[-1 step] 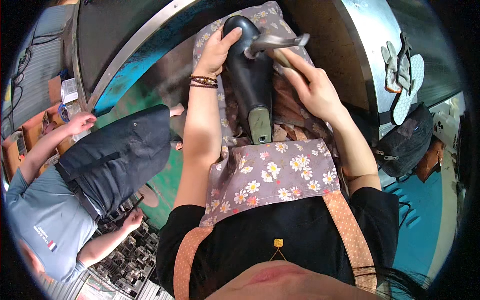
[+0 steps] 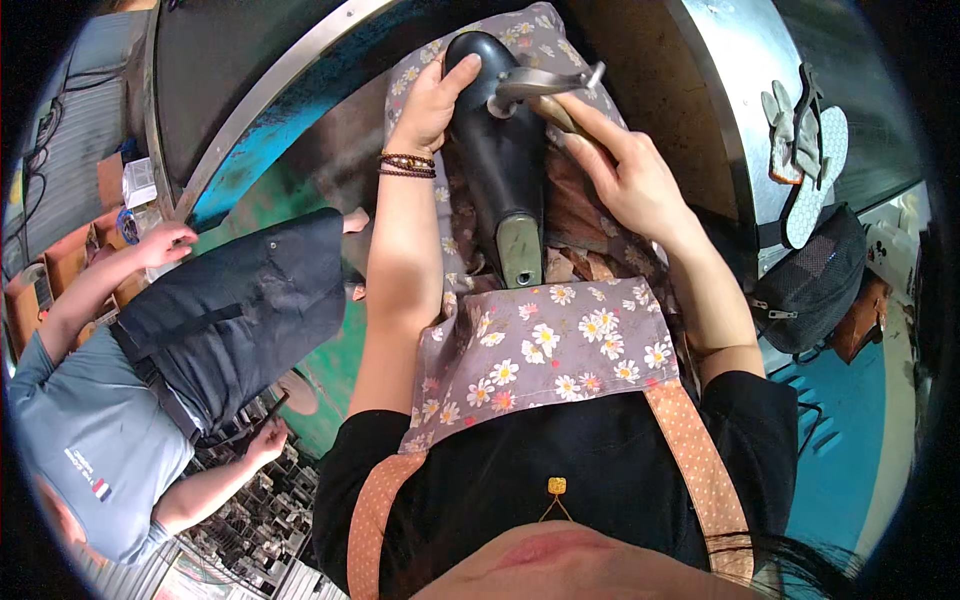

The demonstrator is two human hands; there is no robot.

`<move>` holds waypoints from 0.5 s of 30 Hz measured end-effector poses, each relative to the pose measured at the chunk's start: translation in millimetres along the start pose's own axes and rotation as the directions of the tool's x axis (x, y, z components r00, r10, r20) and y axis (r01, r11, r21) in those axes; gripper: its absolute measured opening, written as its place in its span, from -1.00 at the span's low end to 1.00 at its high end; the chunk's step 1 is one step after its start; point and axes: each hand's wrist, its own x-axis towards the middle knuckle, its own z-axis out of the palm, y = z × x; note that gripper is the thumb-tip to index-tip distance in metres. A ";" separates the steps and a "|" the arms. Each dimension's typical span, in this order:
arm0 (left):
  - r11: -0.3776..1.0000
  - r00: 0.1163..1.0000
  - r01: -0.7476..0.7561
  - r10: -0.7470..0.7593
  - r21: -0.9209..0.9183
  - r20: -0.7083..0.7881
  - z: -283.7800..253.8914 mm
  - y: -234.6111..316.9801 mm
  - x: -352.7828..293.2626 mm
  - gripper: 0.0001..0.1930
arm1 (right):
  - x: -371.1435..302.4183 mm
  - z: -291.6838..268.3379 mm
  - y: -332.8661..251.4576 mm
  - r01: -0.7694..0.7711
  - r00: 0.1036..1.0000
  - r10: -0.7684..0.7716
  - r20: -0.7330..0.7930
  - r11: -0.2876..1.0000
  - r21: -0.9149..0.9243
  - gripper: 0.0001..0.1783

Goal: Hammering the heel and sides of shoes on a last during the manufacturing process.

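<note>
A black leather shoe upper [image 2: 490, 160], stretched over a greenish shoe last [image 2: 522, 250], lies along my lap with its rounded toe away from me. The last shows bare at the near end, with a small hole in it. My left hand [image 2: 428, 108] is wrapped around the left side of the toe, thumb on top. In my right hand [image 2: 635, 180] is the wooden handle of a hammer [image 2: 535, 85], fingers stretched along it. Its curved metal head sits over the upper, one end at the leather; whether it touches I cannot tell.
A flowered apron [image 2: 560, 345] covers my lap. To the right, a metal ledge [image 2: 715, 75] holds a grey glove [image 2: 785, 125] and a pale hexagon-patterned sole [image 2: 818, 180], with a black bag [image 2: 820, 285] below. A co-worker in a dark apron [image 2: 250, 290] stands at left.
The hammer head has turned slightly and its free end has shifted a little left and up. My left hand and the shoe upper stay in place.
</note>
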 end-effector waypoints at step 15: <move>0.922 0.960 -0.279 0.267 0.269 0.080 -1.0 2.6 -2.6 -0.69 | 33.0 -3.8 -29.6 0.086 0.992 -0.084 0.092 0.996 -0.016 -0.52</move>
